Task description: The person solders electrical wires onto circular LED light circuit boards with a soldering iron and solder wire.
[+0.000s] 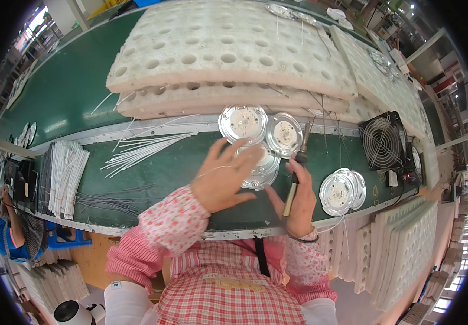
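Note:
My left hand [224, 176] reaches over a cluster of round silver lamp plates, its fingers stretched out and partly blurred above the nearest plate [266, 165]. A thin pale wire seems to run across the back of this hand. Two more plates, one at the back left [242, 123] and one at the back right [284, 135], lie against the nearest one; each has a pale centre with small parts. In my right hand [301, 203] is a soldering iron [292, 189], its dark shaft pointing away from me beside the right-hand plate. Fingers partly hide the iron's grip.
White wires [147, 150] lie loose to the left, near a thick wire bundle [67, 179] and grey wires [112, 201]. Stacked plates [342, 192] and a black fan [381, 142] stand right. Perforated foam slabs [228, 46] fill the back. Another person [14, 233] is far left.

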Demonstrator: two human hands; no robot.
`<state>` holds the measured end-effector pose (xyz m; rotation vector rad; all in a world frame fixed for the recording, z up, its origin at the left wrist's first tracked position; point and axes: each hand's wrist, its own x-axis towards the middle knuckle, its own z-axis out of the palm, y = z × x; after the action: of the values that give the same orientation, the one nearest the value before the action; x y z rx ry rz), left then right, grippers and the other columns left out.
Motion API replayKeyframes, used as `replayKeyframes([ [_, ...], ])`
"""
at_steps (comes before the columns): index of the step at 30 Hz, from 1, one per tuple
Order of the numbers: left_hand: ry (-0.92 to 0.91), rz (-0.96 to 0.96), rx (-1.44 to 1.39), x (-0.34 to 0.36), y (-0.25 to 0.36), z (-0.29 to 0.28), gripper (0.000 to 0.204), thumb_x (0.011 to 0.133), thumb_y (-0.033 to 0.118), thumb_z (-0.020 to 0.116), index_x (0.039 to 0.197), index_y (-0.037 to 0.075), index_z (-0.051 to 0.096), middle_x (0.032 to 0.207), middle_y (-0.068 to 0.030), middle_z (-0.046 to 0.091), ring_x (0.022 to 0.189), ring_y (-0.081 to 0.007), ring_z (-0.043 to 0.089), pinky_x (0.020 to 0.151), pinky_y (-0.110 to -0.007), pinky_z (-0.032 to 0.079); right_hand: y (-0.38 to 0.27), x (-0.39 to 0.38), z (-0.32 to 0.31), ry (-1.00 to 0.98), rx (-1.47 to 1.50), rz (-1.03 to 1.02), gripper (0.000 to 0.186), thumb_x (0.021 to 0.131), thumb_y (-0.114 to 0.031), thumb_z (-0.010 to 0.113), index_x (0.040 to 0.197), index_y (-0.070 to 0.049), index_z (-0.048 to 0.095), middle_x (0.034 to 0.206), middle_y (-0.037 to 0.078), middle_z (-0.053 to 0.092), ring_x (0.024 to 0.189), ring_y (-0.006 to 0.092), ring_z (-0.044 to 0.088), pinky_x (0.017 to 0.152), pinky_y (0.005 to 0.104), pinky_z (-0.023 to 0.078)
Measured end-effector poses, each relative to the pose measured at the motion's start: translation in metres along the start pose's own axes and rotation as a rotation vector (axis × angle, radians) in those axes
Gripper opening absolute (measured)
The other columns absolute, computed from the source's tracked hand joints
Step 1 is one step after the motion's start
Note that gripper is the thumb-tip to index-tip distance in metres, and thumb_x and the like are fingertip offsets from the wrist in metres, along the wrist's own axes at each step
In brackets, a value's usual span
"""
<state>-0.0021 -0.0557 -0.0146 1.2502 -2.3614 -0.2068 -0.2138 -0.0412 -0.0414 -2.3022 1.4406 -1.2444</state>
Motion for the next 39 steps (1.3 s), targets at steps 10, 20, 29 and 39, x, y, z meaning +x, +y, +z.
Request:
replayKeyframes([
  [10,0.098,0.126,0.207,-0.015,-0.043,0.017,0.038,0.078,0.011,0.065,0.115,0.006,0.064,0.117,-0.0039,0.064,0.108,-0.0203,0.061,0.091,-0.036,0.045,-0.017,0.005,0.027,-0.126,-0.1,-0.025,0.081,0.067,-0.009,0.088,0.136,-0.004,0.046,0.129,0.018,0.057,0.113,0.036,0.058,0.094,0.0423,0.047],
  [20,0.321,0.361,0.313,-0.017,0.009,-0.032,0.037,0.069,0.014,0.068,0.104,0.003,0.068,0.094,-0.0037,0.061,0.083,-0.0178,0.06,0.073,-0.034,0.047,-0.018,-0.011,-0.011,0.112,0.063,0.002,0.051,0.094,-0.013,0.063,0.136,0.004,0.041,0.135,0.025,0.054,0.123,0.0312,0.055,0.106,0.0416,0.041],
  [29,-0.074,-0.009,0.218,-0.096,0.04,-0.02,0.024,0.073,0.02,0.072,0.092,0.007,0.062,0.089,-0.0025,0.055,0.09,-0.0183,0.056,0.077,-0.034,0.041,-0.063,-0.015,-0.008,-0.368,0.071,-0.18,0.034,0.072,-0.014,0.078,0.105,-0.014,0.072,0.099,0.009,0.062,0.091,0.0291,0.061,0.079,0.0405,0.049],
  [39,0.171,-0.541,0.095,-0.16,-0.011,-0.056,0.017,0.079,0.013,0.074,0.079,0.008,0.057,0.081,-0.0069,0.056,0.08,-0.0289,0.056,0.073,-0.04,0.04,-0.057,-0.003,0.037,-0.429,0.251,-0.115,0.058,0.067,-0.014,0.087,0.119,-0.009,0.06,0.108,0.018,0.058,0.096,0.0395,0.058,0.079,0.047,0.049],
])
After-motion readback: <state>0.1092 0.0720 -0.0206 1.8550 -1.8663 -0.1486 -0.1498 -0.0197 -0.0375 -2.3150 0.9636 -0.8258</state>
